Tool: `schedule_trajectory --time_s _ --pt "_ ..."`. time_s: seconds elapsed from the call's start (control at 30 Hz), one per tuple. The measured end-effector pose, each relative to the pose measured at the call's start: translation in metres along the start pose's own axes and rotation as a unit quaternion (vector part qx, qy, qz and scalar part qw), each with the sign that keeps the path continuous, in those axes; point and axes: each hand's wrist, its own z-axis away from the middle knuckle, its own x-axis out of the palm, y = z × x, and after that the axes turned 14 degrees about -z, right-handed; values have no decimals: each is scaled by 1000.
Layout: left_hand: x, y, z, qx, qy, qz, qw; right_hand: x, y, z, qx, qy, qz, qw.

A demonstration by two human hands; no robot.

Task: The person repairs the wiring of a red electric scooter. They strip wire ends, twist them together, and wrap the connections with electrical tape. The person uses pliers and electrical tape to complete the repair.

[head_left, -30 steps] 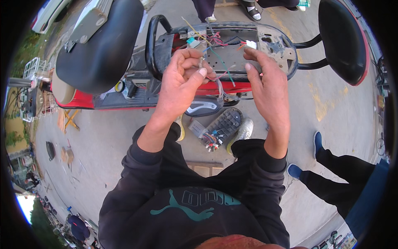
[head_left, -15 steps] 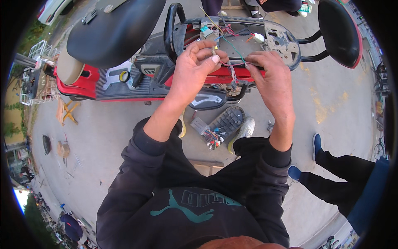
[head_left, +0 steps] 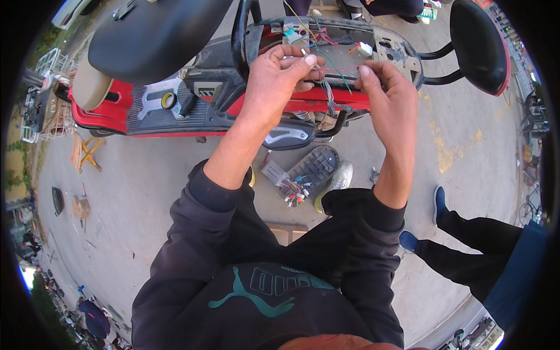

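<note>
Over the opened body of a red and black scooter [head_left: 344,99], my left hand [head_left: 277,81] is closed, pinching thin wires with a small pale tip showing above the thumb. My right hand [head_left: 388,87] is at the right of the opening, thumb and fingers pressed together; what they hold is too small to make out. A green wire [head_left: 335,69] slants down between my hands, its lower end loose beside my right fingertips. A bundle of grey wires [head_left: 330,96] hangs over the red side panel. A white connector [head_left: 365,49] lies inside the opening.
Between my feet lies a control box [head_left: 274,173] with many coloured plugs, beside a black ribbed cover [head_left: 319,164]. A roll of tape [head_left: 168,100] sits on the footboard. The black seat [head_left: 154,41] is at upper left. Another person's legs [head_left: 466,245] are at right.
My right hand has moved slightly right and away from the green wire, whose end now hangs loose. My left hand keeps its pinch. The whole view has shifted a little.
</note>
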Motion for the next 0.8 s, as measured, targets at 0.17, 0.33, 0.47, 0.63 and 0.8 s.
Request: schedule_trajectory --time_s 0.17,0.33,0.47,0.63,0.8 --pt "7 -1 -8 7 1 22 1000 -7 10 -12 23 1 -28 999" --pt "9 0 -8 15 13 43 999 -8 7 -12 31 4 -41 999" --pt "9 -1 -8 12 12 45 999 -13 11 -12 34 -15 -55 998" --pt "7 -4 -9 2 2 64 998 -15 9 -10 33 -41 -13 999" --pt "5 -8 -11 14 -1 85 996 -19 8 -7 25 -79 12 997"
